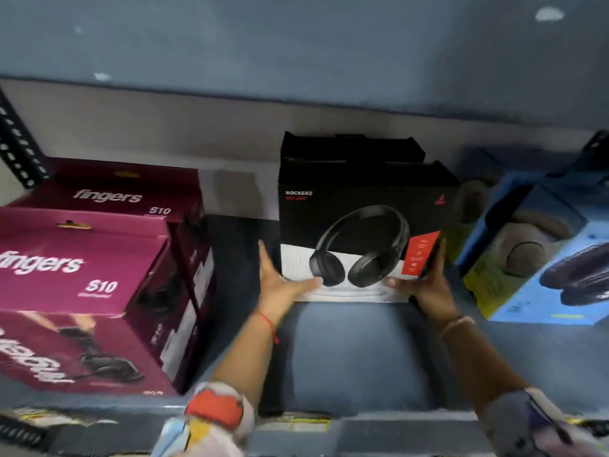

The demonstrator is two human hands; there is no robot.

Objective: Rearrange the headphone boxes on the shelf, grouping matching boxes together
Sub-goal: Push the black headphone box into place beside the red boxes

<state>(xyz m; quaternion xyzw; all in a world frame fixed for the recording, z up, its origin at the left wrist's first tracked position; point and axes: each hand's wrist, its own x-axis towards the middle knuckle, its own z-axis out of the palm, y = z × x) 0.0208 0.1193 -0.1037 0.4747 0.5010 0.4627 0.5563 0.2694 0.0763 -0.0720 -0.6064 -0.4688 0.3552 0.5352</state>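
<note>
A person's left hand point(280, 278) and right hand point(425, 282) clasp the lower sides of a black box point(359, 232), fingers spread, thumbs on its front. It stands mid-shelf point(356, 351), a second black box point(352, 150) behind at 12 o'clock. Two magenta boxes point(82, 285) sit at 9 o'clock, blue boxes point(543, 258) at 3 o'clock.

Glossy cardboard black box point(359, 222)

There is one view only, from the person's head, looking forward and down into the shelf point(346, 351). It sits close, within arm's reach of the boxes.
</note>
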